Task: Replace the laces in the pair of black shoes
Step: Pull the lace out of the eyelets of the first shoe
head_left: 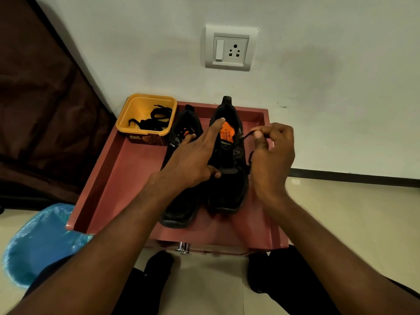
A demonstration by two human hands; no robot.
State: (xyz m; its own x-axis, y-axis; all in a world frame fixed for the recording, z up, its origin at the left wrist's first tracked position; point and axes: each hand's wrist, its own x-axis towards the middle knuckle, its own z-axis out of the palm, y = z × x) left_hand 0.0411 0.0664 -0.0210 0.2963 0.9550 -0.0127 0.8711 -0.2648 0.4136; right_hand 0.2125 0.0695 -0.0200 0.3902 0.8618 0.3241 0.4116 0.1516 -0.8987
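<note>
Shoes: two black ones, side by side in a pink tray (106, 178), toes toward the near edge, heels toward the far wall. Left shoe (179, 210) sits slightly nearer; right shoe (229, 192) shows an orange insole label at its opening.

Containers counted: two. Pink tray on the floor holds both shoes plus one yellow tub (127, 123) in its far left corner. Tub holds a bundle of black laces (154, 120), loosely tangled; count of laces inside cannot be told.

Hands: two. Left hand (193, 160) lies over the shoes, fingers straight and spread, gripping nothing; one fingertip reaches the right shoe's opening, another the left shoe's. Right hand (272, 153) is just right of the right shoe, fingers curled, thumb and forefinger pinching one black lace (246, 135) that runs taut from the shoe's upper eyelets.

Other items: one wall socket (230, 47) on the far wall; one blue plastic-covered object (43, 242) at near left.
</note>
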